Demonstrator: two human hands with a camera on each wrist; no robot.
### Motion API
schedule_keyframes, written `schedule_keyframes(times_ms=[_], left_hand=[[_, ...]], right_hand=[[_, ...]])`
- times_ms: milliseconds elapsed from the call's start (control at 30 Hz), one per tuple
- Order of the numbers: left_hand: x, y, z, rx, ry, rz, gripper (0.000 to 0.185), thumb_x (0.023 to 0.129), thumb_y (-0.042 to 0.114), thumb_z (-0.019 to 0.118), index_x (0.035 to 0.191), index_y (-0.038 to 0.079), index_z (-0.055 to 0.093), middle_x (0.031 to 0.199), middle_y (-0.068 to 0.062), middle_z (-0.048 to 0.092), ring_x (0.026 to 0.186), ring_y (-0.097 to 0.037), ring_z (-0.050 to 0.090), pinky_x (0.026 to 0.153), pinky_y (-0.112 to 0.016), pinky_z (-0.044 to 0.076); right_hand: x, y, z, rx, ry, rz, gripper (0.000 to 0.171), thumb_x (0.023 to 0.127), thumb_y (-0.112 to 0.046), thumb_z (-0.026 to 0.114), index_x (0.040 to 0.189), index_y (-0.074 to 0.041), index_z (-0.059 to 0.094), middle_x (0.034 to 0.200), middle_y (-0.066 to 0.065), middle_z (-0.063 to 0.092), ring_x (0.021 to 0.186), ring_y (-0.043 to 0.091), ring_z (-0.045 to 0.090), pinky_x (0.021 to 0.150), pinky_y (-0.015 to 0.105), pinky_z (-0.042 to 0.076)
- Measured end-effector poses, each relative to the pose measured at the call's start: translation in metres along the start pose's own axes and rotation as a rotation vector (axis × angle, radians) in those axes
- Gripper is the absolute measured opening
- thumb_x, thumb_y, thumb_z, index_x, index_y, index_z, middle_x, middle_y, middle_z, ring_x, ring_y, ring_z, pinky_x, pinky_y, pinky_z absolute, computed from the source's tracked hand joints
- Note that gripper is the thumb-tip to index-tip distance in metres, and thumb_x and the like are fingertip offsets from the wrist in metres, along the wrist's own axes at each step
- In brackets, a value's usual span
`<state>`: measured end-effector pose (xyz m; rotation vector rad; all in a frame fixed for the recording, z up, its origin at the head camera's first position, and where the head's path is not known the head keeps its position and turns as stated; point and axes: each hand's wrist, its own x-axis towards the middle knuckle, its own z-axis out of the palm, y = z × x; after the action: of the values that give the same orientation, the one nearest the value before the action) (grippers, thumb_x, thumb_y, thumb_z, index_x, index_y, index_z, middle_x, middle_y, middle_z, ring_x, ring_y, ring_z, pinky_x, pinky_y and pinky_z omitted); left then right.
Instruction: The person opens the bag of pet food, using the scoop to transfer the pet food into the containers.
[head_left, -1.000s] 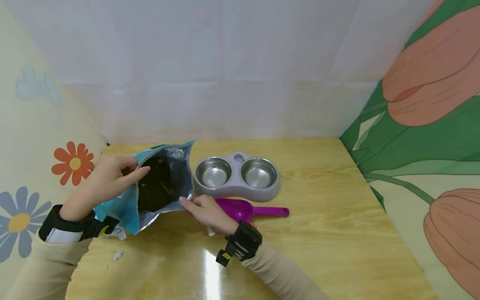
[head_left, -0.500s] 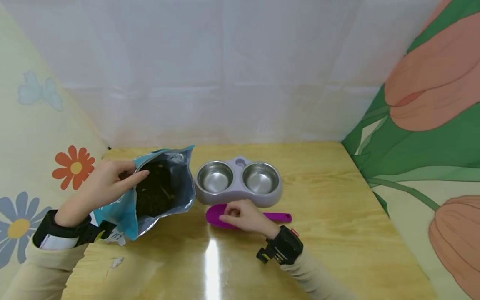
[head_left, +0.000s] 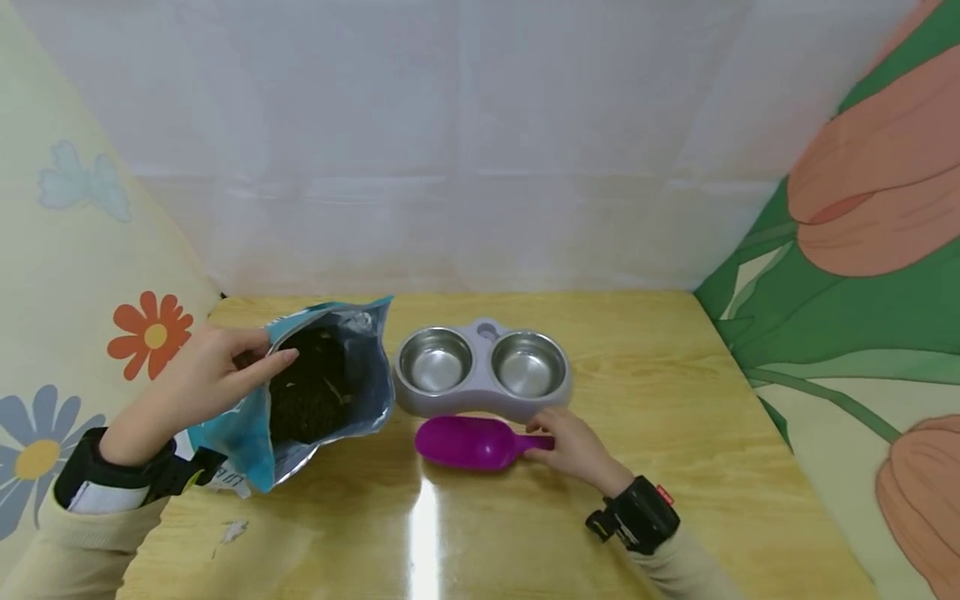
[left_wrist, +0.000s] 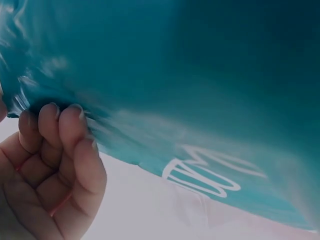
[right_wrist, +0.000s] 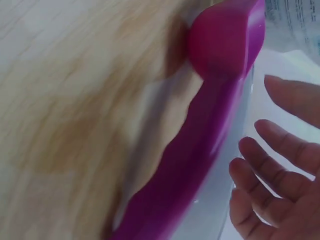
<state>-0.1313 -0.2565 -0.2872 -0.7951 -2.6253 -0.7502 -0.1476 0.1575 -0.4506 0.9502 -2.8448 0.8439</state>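
Note:
My left hand (head_left: 217,371) grips the near left edge of a blue foil-lined bag (head_left: 232,433), its thumb over the rim inside the mouth. The left wrist view shows the curled fingers (left_wrist: 70,125) against the bag's teal outside. Dark, loose contents (head_left: 307,392) fill the opened bag, their kind unclear. A magenta scoop (head_left: 465,442) lies with its handle pointing right. My right hand (head_left: 573,446) is at that handle, thumb and fingers on either side of it. In the right wrist view the fingers (right_wrist: 255,150) stand loosely bent, a gap between them and the handle (right_wrist: 195,145).
A lilac double bowl stand (head_left: 480,396) with two steel bowls sits behind the scoop, right of the bag. A torn pale scrap (head_left: 234,531) marks the wooden table (head_left: 675,400) at the front left. A white sheet (head_left: 450,150) hangs behind, patterned panels (head_left: 862,333) at both sides.
My right hand has let go of the bag's right edge and moved right, over the scoop to its handle. The left hand keeps its grip on the bag.

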Motion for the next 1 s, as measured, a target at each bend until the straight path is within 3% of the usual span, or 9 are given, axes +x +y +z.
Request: schedule_keyframes(times_ms=[233,467,800,1000], left_hand=[[-0.002,0.004,-0.001,-0.031,-0.005,-0.017,0.042,0.080,0.009,0.068,0.058,0.018,0.034,0.052,0.014,0.019,0.040,-0.001,0.019,0.042,-0.020,0.022],[-0.001,0.001,-0.002,-0.036,-0.006,-0.013,0.040,0.080,0.011,0.068,0.057,0.018,0.036,0.051,0.013,0.021,0.040,-0.002,0.022,0.042,-0.020,0.023],[0.000,0.000,0.000,-0.027,-0.006,-0.017,0.038,0.082,0.013,0.067,0.058,0.017,0.038,0.051,0.012,0.021,0.040,-0.002,0.022,0.042,-0.021,0.022],[0.000,0.000,0.001,-0.036,-0.001,-0.007,0.039,0.081,0.013,0.068,0.057,0.017,0.038,0.050,0.013,0.022,0.040,-0.002,0.023,0.042,-0.021,0.023]], right_hand=[[-0.005,0.015,0.005,-0.068,-0.081,0.053,0.031,0.064,-0.017,0.080,0.089,-0.007,0.063,0.089,0.005,0.059,0.082,0.021,0.054,0.073,0.039,0.045],[-0.007,0.025,0.011,-0.096,-0.112,0.062,0.027,0.063,-0.016,0.080,0.084,-0.009,0.064,0.079,0.000,0.060,0.073,0.017,0.052,0.067,0.034,0.043],[-0.011,0.027,0.010,0.034,-0.154,0.059,0.019,0.075,-0.016,0.071,0.089,-0.011,0.059,0.068,-0.010,0.049,0.060,0.005,0.045,0.056,0.023,0.039],[-0.015,0.022,0.004,0.078,-0.176,0.061,0.016,0.081,-0.018,0.068,0.091,-0.011,0.058,0.065,-0.008,0.048,0.056,0.003,0.042,0.052,0.022,0.036]])
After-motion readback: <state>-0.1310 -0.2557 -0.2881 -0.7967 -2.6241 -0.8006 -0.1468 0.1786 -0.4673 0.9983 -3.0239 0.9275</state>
